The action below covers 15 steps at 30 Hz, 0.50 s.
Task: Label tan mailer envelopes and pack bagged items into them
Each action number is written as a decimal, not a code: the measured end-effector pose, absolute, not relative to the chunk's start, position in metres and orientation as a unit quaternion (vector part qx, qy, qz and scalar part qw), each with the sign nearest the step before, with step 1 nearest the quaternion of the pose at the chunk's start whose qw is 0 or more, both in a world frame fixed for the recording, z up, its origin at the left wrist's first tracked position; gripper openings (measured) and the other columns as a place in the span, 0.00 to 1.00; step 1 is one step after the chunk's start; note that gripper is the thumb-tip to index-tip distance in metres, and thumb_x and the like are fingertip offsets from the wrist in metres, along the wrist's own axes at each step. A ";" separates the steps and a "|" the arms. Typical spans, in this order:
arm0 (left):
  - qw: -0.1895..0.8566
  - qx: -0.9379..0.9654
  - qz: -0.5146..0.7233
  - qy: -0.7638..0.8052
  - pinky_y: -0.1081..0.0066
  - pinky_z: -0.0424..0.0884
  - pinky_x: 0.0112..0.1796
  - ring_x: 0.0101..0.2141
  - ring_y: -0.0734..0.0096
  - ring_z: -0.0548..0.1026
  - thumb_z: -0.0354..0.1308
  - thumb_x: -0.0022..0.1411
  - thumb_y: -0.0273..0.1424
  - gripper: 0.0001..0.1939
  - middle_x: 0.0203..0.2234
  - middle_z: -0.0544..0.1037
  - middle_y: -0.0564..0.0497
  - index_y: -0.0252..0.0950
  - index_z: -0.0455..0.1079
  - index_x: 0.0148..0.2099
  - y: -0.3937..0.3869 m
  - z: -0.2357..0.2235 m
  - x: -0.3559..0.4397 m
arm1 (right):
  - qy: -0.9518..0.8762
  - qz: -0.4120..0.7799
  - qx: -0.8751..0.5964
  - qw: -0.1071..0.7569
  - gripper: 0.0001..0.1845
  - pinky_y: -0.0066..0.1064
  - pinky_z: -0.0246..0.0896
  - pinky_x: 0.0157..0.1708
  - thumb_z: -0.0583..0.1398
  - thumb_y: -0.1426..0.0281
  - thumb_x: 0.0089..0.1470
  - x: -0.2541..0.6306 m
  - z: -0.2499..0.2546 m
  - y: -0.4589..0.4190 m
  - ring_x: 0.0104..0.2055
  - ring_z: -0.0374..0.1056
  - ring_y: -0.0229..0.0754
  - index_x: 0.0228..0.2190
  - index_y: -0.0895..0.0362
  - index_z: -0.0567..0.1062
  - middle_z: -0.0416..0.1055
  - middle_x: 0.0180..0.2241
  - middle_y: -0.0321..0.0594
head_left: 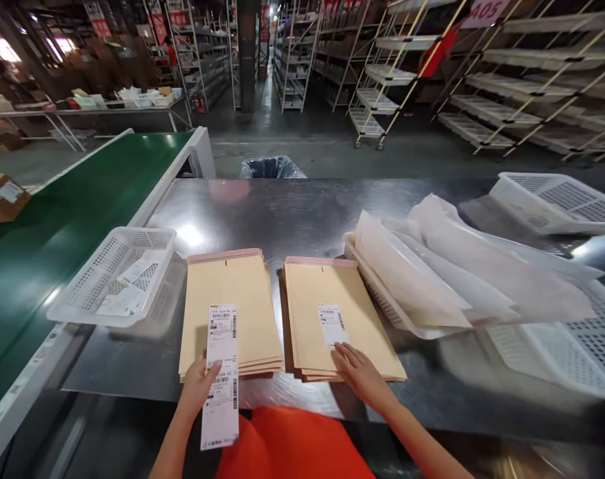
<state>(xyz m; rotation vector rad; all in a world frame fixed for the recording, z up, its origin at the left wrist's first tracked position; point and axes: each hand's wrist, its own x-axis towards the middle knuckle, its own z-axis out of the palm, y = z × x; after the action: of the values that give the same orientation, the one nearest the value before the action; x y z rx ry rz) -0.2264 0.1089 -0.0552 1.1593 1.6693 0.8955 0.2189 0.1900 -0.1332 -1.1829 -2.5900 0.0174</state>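
Observation:
Two stacks of tan padded envelopes lie side by side on a steel table point(292, 213). My left hand point(198, 384) pinches a long strip of white shipping labels point(221, 376) over the near edge of the left stack point(232, 299). My right hand point(359, 374) lies flat, fingers stretched, on the near part of the right stack point(332, 293), just below a white label point(331, 324) stuck on its top envelope.
A white perforated basket point(97, 299) with papers stands at the left, beside a green conveyor belt point(57, 226). White baskets with clear plastic bags point(452, 266) fill the right. A lined bin point(272, 167) and shelving racks stand beyond the table.

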 end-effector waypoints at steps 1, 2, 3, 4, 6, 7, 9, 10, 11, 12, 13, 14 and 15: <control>0.462 0.463 0.368 0.661 0.57 0.72 0.50 0.49 0.52 0.76 0.53 0.59 0.50 0.26 0.44 0.81 0.41 0.35 0.78 0.45 0.109 -0.043 -0.223 | -0.887 0.035 -0.431 0.164 0.17 0.52 0.70 0.47 0.54 0.65 0.60 0.209 -0.131 0.190 0.54 0.68 0.57 0.47 0.57 0.76 0.72 0.51 0.54; 0.478 0.465 0.372 0.646 0.57 0.72 0.50 0.48 0.52 0.76 0.53 0.58 0.50 0.26 0.43 0.81 0.41 0.35 0.78 0.44 0.110 -0.030 -0.219 | -0.869 0.073 -0.449 0.195 0.19 0.54 0.68 0.49 0.56 0.61 0.59 0.193 -0.122 0.192 0.55 0.66 0.58 0.47 0.57 0.76 0.71 0.52 0.55; 0.493 0.472 0.372 0.630 0.58 0.72 0.50 0.48 0.53 0.76 0.54 0.58 0.51 0.26 0.43 0.81 0.41 0.35 0.79 0.44 0.112 -0.019 -0.214 | -0.846 0.125 -0.462 0.234 0.20 0.54 0.66 0.51 0.57 0.58 0.59 0.170 -0.107 0.197 0.56 0.65 0.58 0.47 0.55 0.75 0.70 0.52 0.54; 0.506 0.484 0.367 0.612 0.58 0.72 0.50 0.47 0.53 0.76 0.54 0.58 0.51 0.26 0.45 0.80 0.41 0.35 0.79 0.43 0.113 -0.010 -0.207 | -0.815 0.186 -0.469 0.285 0.19 0.53 0.65 0.51 0.56 0.57 0.59 0.143 -0.088 0.203 0.54 0.66 0.55 0.47 0.54 0.74 0.70 0.51 0.52; 0.523 0.510 0.359 0.581 0.60 0.71 0.51 0.48 0.54 0.75 0.55 0.58 0.50 0.25 0.48 0.79 0.41 0.35 0.79 0.43 0.114 0.001 -0.196 | -0.733 0.368 -0.437 0.370 0.21 0.45 0.67 0.50 0.54 0.58 0.60 0.081 -0.045 0.215 0.53 0.67 0.49 0.52 0.53 0.69 0.69 0.51 0.49; 0.530 0.520 0.353 0.569 0.60 0.70 0.51 0.48 0.54 0.75 0.55 0.59 0.50 0.24 0.48 0.79 0.41 0.36 0.79 0.43 0.113 0.003 -0.191 | -0.676 0.456 -0.413 0.405 0.23 0.41 0.70 0.46 0.55 0.58 0.59 0.051 -0.025 0.220 0.49 0.70 0.47 0.54 0.53 0.67 0.70 0.50 0.48; 0.536 0.523 0.340 0.569 0.60 0.70 0.51 0.47 0.53 0.76 0.54 0.59 0.49 0.23 0.47 0.79 0.41 0.36 0.79 0.42 0.110 -0.001 -0.187 | -0.587 0.556 -0.401 0.431 0.21 0.36 0.71 0.40 0.61 0.60 0.53 0.000 0.006 0.224 0.41 0.72 0.44 0.47 0.54 0.70 0.73 0.42 0.43; 0.533 0.515 0.337 0.581 0.59 0.70 0.51 0.46 0.53 0.76 0.55 0.59 0.48 0.23 0.46 0.80 0.41 0.36 0.79 0.43 0.108 -0.005 -0.187 | -0.566 0.573 -0.403 0.435 0.16 0.34 0.71 0.38 0.62 0.61 0.50 -0.018 0.016 0.224 0.37 0.71 0.43 0.41 0.54 0.73 0.74 0.37 0.40; 0.527 0.498 0.340 0.598 0.58 0.69 0.51 0.46 0.52 0.76 0.57 0.58 0.47 0.22 0.46 0.79 0.41 0.36 0.78 0.44 0.106 -0.009 -0.189 | -0.565 0.572 -0.406 0.434 0.12 0.33 0.70 0.36 0.62 0.63 0.49 -0.032 0.022 0.221 0.35 0.71 0.42 0.36 0.54 0.74 0.73 0.34 0.39; 0.520 0.474 0.356 0.615 0.57 0.69 0.52 0.48 0.52 0.75 0.60 0.56 0.46 0.23 0.48 0.79 0.41 0.36 0.76 0.47 0.106 -0.013 -0.192 | -0.577 0.563 -0.406 0.430 0.08 0.31 0.69 0.34 0.62 0.64 0.50 -0.041 0.025 0.216 0.34 0.70 0.41 0.33 0.55 0.75 0.73 0.32 0.38; 0.512 0.441 0.387 0.627 0.57 0.68 0.52 0.50 0.52 0.74 0.63 0.53 0.45 0.26 0.50 0.77 0.41 0.36 0.73 0.51 0.107 -0.015 -0.195 | -0.597 0.553 -0.401 0.421 0.07 0.31 0.68 0.33 0.60 0.65 0.51 -0.046 0.025 0.210 0.33 0.70 0.40 0.31 0.55 0.75 0.73 0.31 0.37; 0.509 0.404 0.425 0.630 0.58 0.69 0.52 0.51 0.53 0.73 0.66 0.49 0.43 0.31 0.52 0.75 0.40 0.36 0.70 0.54 0.109 -0.016 -0.197 | -0.618 0.546 -0.393 0.408 0.07 0.30 0.67 0.33 0.59 0.66 0.52 -0.048 0.022 0.203 0.32 0.69 0.40 0.32 0.55 0.76 0.74 0.30 0.37; 0.515 0.369 0.459 0.622 0.60 0.69 0.51 0.51 0.54 0.73 0.67 0.47 0.42 0.33 0.52 0.75 0.41 0.37 0.68 0.55 0.113 -0.016 -0.199 | -0.637 0.544 -0.384 0.389 0.07 0.30 0.66 0.32 0.58 0.66 0.53 -0.049 0.019 0.197 0.32 0.69 0.39 0.33 0.54 0.76 0.74 0.30 0.37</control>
<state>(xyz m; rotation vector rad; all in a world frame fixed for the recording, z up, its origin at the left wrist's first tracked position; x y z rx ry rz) -0.1989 0.1131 -0.0158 0.8876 1.4942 1.1036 -0.0486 0.1970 0.0186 -0.9768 -1.6194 1.3821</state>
